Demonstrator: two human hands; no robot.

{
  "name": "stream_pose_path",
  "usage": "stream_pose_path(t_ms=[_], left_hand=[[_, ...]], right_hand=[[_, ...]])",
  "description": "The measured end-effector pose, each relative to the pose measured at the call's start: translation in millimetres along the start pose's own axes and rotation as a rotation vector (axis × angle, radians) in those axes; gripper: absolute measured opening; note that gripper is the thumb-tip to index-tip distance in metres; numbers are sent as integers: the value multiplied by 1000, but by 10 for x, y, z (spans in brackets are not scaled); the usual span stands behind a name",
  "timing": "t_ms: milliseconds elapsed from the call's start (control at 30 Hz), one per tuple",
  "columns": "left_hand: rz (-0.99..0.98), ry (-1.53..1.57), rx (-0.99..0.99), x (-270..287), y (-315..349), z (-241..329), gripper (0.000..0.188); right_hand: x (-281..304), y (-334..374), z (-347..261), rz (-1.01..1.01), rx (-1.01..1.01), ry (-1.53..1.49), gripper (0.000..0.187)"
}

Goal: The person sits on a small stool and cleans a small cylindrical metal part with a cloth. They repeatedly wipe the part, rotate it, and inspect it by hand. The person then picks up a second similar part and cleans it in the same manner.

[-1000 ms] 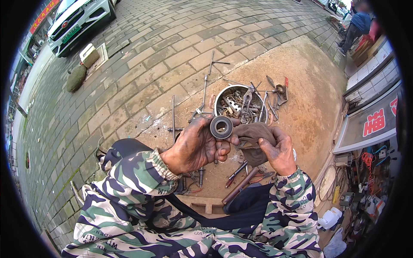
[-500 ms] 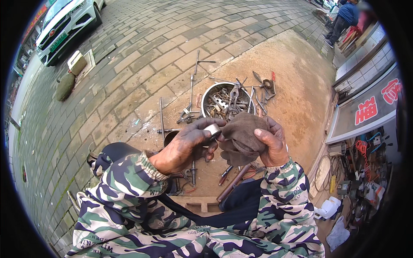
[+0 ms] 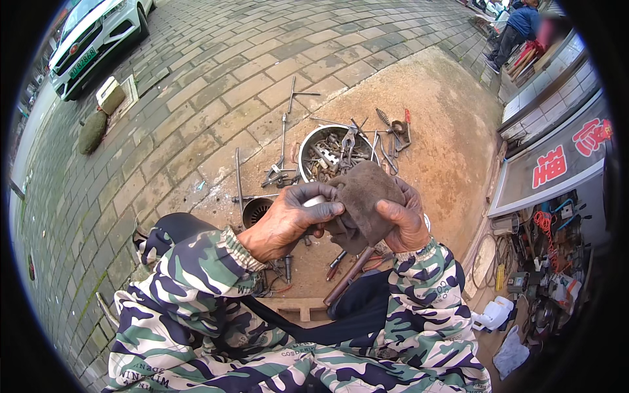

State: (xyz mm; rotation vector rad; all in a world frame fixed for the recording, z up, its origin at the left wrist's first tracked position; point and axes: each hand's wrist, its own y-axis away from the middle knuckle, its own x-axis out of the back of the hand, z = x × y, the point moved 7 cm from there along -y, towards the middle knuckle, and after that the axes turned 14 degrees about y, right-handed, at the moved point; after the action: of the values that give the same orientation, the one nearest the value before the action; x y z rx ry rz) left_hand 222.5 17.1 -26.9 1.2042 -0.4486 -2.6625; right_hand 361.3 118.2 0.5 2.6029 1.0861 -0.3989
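My left hand (image 3: 280, 224) is closed around a small shiny metal ring (image 3: 314, 201), pinched between thumb and fingers; much of the ring is hidden. Over the ring's right side lies a dirty brown rag (image 3: 367, 204), touching my left fingertips. My right hand (image 3: 405, 224) grips that rag, its thumb pressed on the near face and the fingers behind the cloth. Both hands are blackened with grime. Just beyond them stands a round metal bowl (image 3: 303, 164) full of mixed metal parts and tools.
A slotted round metal part (image 3: 257, 211) sits left of the bowl, near a long rod (image 3: 238, 173) and a T-handle wrench (image 3: 292, 93). A wooden stool (image 3: 304, 309) is between my knees. Cluttered tools (image 3: 550, 262) lie at right. A person (image 3: 517, 33) and a white car (image 3: 98, 39) are farther off.
The rag has come over the metal ring's right side, and my left thumb now lies across the ring's near side. Both hands have drawn closer together.
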Motion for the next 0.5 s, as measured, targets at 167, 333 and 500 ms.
stream_pose_path(t_ms=[167,333,500], left_hand=[[-87,137,-96,-83,39,152,17],[-79,15,-130,-62,46,285,11],[-194,-359,-93,-348,94,376,16]], right_hand=[[376,-108,239,147,-125,408,42],[123,3,-45,166,346,867,68],[-167,83,-173,-176,507,888,77]])
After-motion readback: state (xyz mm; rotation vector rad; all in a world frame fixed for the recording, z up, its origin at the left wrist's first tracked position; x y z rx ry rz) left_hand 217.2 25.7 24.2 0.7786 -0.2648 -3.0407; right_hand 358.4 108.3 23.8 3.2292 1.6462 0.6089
